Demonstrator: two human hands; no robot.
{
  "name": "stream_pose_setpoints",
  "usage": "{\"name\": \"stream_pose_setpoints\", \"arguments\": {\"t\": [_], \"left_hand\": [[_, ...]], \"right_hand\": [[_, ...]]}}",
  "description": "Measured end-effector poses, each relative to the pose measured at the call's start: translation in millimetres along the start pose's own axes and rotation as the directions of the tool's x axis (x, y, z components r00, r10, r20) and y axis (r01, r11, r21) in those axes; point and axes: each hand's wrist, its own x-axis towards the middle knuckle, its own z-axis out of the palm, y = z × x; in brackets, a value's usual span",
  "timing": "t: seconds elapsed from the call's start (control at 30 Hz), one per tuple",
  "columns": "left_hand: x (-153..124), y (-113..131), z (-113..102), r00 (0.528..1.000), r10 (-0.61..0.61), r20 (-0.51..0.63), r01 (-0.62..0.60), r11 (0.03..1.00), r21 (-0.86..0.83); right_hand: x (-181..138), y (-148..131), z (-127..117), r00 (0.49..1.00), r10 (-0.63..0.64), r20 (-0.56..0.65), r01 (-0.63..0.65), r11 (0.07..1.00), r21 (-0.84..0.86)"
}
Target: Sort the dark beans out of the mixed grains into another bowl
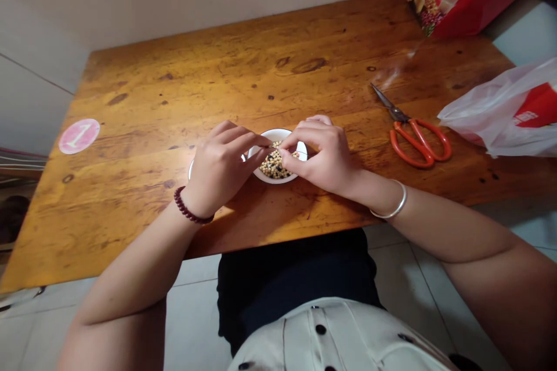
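A white bowl (278,181) with a thin dark rim stands near the table's front edge. Inside lie small round pale-yellow pieces, like beans or beads (275,167), with some black and white ones mixed in. Above the bowl, my left hand (224,165) comes in from the left with thumb and forefinger pinched. My right hand (324,151) faces it from the other side, also pinched, its fingertips almost meeting the left ones. What sits between the fingertips is too small to name. A second white dish (190,169) is mostly hidden behind my left hand.
Orange-handled scissors (420,142) lie on the wooden table (209,81) to the right. Beyond them are a white plastic bag (491,104) and a red printed bag (474,0). A round pink label (79,136) marked 1 is at the left. A wall runs along the back.
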Motion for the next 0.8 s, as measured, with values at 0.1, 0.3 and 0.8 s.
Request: {"name": "stream_pose_setpoints", "arguments": {"t": [0.1, 0.3, 0.8], "left_hand": [[-0.6, 0.0, 1.0, 1.0, 0.025, -0.001, -0.025, 1.0, 0.005], [-1.1, 0.3, 0.5, 1.0, 0.001, 0.025, -0.001, 1.0, -0.001], [-0.6, 1.4, -1.1, 0.999, -0.031, 0.029, 0.03, 0.999, 0.023]], "right_hand": [[-0.1, -0.6, 0.1, 1.0, 0.002, 0.002, -0.002, 1.0, 0.011], [-0.5, -2.3, 0.6, 1.0, 0.018, 0.006, -0.018, 1.0, 0.01], [-1.2, -1.5, 0.5, 1.0, 0.011, -0.021, -0.011, 1.0, 0.014]]}}
